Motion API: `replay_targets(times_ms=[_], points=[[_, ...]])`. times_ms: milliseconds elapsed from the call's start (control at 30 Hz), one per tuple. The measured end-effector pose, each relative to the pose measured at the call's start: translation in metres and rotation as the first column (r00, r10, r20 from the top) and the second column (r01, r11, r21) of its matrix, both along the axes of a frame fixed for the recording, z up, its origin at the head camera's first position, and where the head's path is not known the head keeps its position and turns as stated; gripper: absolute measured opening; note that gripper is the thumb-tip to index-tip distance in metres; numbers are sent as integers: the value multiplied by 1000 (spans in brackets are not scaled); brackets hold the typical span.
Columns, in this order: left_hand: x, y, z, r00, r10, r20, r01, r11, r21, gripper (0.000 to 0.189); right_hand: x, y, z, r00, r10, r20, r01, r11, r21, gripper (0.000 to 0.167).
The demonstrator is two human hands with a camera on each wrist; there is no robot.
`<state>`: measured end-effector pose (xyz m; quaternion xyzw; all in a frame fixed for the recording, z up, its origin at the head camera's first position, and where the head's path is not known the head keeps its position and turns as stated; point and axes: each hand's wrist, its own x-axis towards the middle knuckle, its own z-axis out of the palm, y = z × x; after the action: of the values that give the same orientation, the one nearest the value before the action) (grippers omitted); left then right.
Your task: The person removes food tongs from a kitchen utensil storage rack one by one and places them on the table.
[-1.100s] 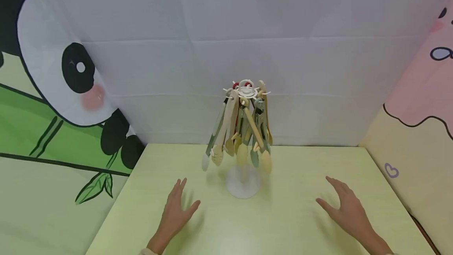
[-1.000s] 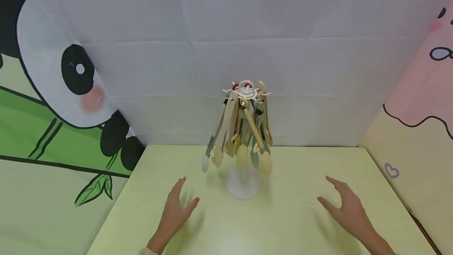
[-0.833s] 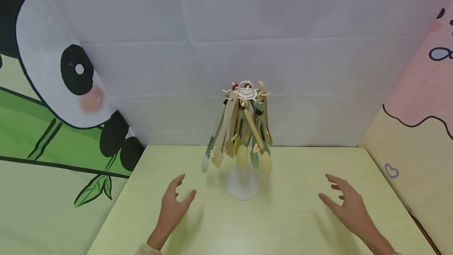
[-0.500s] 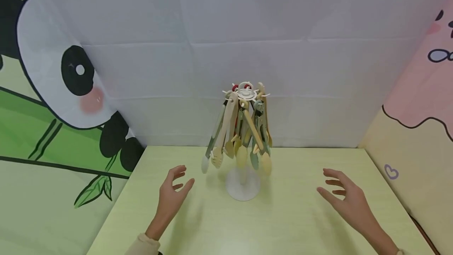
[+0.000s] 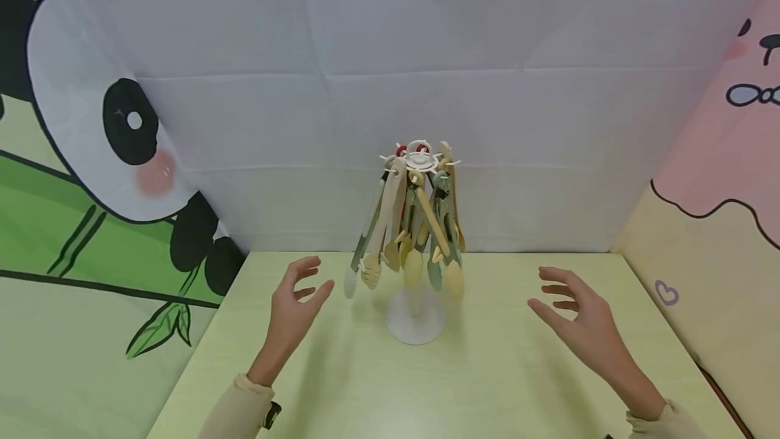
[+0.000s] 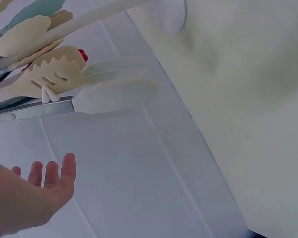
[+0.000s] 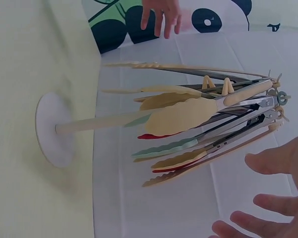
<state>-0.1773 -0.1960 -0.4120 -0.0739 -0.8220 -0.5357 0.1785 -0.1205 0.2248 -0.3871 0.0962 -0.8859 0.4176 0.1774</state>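
Several kitchen tongs [image 5: 413,268], with cream, yellow, green and grey heads, hang from the hooked ring [image 5: 420,161] of a white stand. Its round base [image 5: 415,322] rests on the table. Left of the stand, my left hand [image 5: 291,314] is raised, fingers loosely bent and thumb apart, holding nothing. My right hand [image 5: 581,327] is likewise raised on the other side, farther from the tongs, with nothing in it. The left wrist view shows tongs with a slotted head [image 6: 54,77] near my left hand [image 6: 35,198]. Red edges [image 7: 159,136] show among the hanging tongs in the right wrist view.
A pale yellow-green table [image 5: 487,385] lies under the hands. A white cloth backdrop [image 5: 292,120] stands behind it. The left panel carries a panda drawing [image 5: 91,114], and the right panel a pink figure [image 5: 725,148].
Both hands have lifted and moved forward, more sleeve coming into view, and their fingers have bent from nearly straight to loosely curved. The right hand has also shifted left. The tongs still hang on the stand.
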Motion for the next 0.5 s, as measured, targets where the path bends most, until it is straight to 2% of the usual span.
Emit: replay_targets(times_ms=[233, 300, 367, 500], points=[[2, 14, 43, 999, -47, 10, 47, 999, 7, 47, -11, -8, 11, 1000, 19, -15, -20, 1000, -4, 45], [1, 15, 52, 998, -59, -1, 59, 998, 18, 47, -14, -11, 14, 1000, 27, -14, -27, 1000, 0, 45], [-4, 13, 55, 998, -61, -8, 61, 998, 28, 47, -18, -13, 16, 999, 37, -15, -37, 999, -4, 45], [-18, 6, 52, 997, -69, -36, 70, 997, 34, 48, -22, -18, 21, 999, 49, -21, -50, 999, -11, 46]])
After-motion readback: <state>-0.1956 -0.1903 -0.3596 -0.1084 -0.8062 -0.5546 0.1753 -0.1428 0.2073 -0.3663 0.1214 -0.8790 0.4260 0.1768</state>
